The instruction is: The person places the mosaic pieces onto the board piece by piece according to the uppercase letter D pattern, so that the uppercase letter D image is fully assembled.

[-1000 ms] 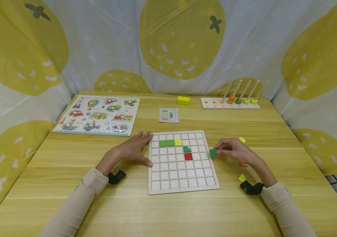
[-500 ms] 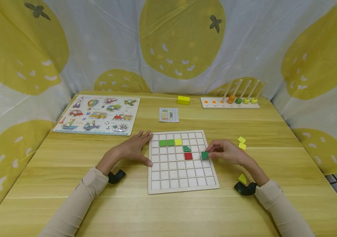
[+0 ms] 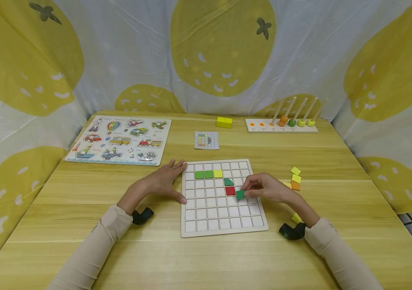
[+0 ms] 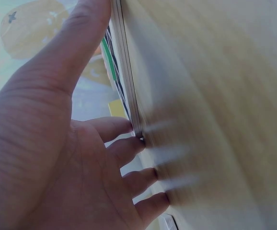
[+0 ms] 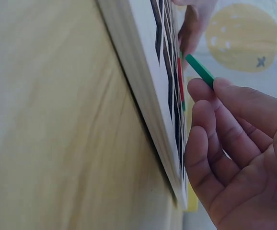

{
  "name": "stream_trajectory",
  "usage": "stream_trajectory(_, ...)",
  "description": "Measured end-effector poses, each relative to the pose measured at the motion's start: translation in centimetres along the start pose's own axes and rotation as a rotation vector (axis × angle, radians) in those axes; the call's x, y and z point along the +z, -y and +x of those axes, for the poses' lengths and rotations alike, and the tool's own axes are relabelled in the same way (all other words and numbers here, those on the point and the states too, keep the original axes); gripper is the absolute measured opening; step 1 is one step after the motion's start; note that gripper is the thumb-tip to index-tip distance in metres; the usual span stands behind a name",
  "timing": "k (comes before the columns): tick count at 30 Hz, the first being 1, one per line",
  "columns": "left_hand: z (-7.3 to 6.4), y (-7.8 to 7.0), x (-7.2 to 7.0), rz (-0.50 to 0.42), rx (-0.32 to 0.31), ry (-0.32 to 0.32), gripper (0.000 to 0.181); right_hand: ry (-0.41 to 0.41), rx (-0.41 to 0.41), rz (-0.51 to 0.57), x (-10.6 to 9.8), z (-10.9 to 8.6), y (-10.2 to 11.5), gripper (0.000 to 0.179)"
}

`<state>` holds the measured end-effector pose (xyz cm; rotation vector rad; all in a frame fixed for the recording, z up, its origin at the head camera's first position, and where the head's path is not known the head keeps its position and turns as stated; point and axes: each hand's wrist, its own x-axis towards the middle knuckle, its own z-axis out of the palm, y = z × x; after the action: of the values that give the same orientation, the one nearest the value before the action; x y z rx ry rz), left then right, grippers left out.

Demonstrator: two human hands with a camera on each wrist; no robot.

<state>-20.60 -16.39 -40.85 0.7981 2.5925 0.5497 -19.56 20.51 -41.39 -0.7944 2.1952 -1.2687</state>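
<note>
A white grid board [image 3: 224,233] with a wooden frame lies in front of me. My left hand [image 3: 162,183] spreads along its left edge, thumb low and fingertips near the upper corner; the left wrist view shows those fingertips [image 4: 148,178] down at the table. Over the board's right half, my right hand [image 3: 268,188] pinches a green tile [image 3: 240,195] between thumb and index finger. In the right wrist view this green tile [image 5: 199,69] is tilted, just above the grid. Set in the cells are two light green tiles [image 3: 203,174], a yellow tile [image 3: 218,173], a green quarter-round [image 3: 228,182] and a red tile [image 3: 230,191].
Several loose yellow and orange tiles [image 3: 296,178] lie right of the board, partly behind the right hand. Farther back are a pattern card [image 3: 206,140], a yellow block [image 3: 224,122] and a peg stand [image 3: 260,128]. A vehicle puzzle board [image 3: 119,141] sits back left.
My right hand has carried the green tile leftward from beyond the board's right edge to over the cells beside the red tile. The left hand stays put.
</note>
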Motion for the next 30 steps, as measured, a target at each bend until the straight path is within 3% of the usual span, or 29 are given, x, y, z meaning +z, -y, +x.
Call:
stream_trajectory(15,0.0,-0.1,-0.1,0.002,-0.006,0.003,0.119,0.036,-0.053,0.017,1.1,0.7,0.1,0.008)
stream_trajectory(30,0.0,0.0,0.0,0.002,-0.003,0.003,0.119,0.018,-0.013,-0.048,2.1,1.1,0.4,0.005)
